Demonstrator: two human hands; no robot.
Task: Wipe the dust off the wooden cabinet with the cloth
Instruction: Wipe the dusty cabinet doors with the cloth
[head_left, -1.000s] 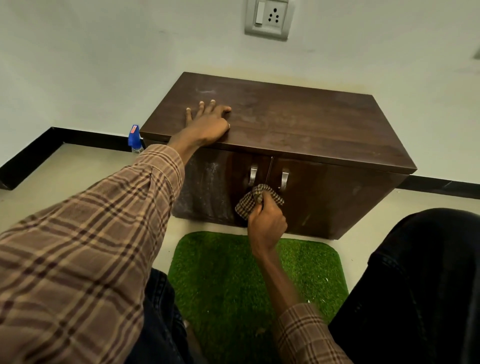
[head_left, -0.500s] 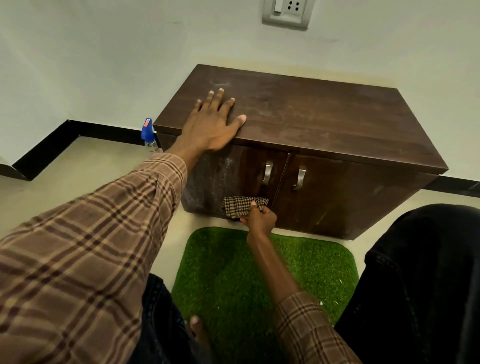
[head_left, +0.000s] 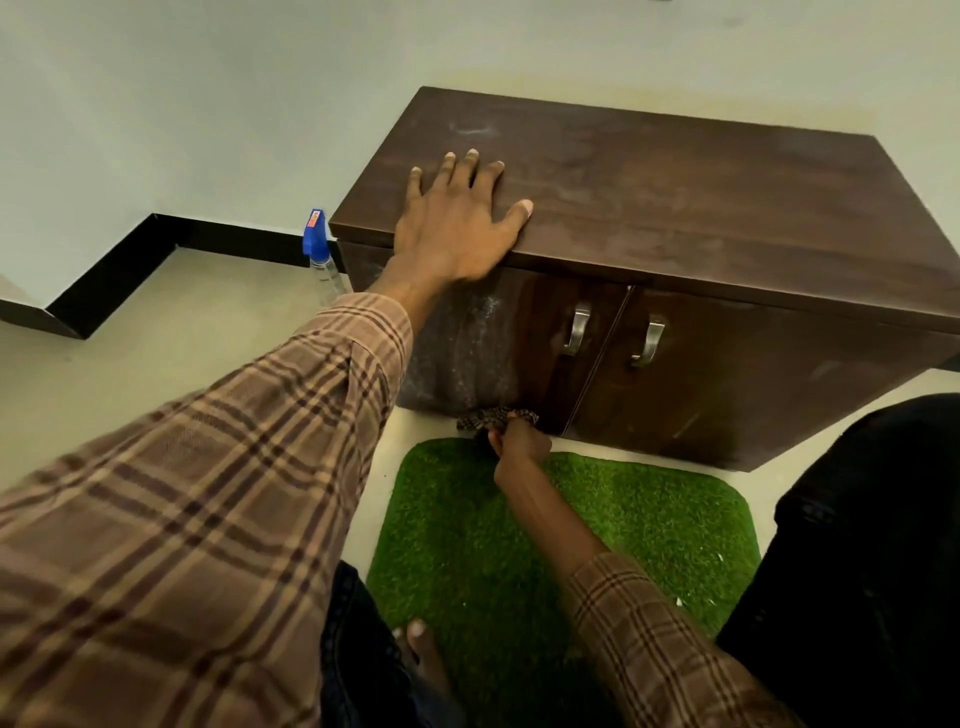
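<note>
Right hand (head_left: 519, 444) is down at the very foot of the cabinet (head_left: 675, 218), grip closed tight around the bunched cloth (head_left: 496, 417), which sits pressed against the bottom edge of the left door (head_left: 498, 348), just above the green mat (head_left: 566, 545). Left hand (head_left: 457, 223) is spread flat, palm down, on the front left corner of the top, fingers (head_left: 470, 166) fanned and thumb along the front edge, grip wide open and holding nothing, simply bracing.

Look at that left door: a grey dusty patch on its left part, darker and shinier wood towards the handles (head_left: 576, 330). So the job here, I'd say, is to carry the cloth across into that grey zone in overlapping up-and-down strokes, keeping the fabric flat to the panel rather than balled, and refolding to a clean face when it loads up. The top shows pale smears too, so it looks undone.

Right forearm reaches straight forward and low, wrist bent to push into the door; left arm is stretched long, plaid sleeve (head_left: 208, 493) filling the foreground. A spray bottle (head_left: 319, 254) stands beside the cabinet's left side.
</note>
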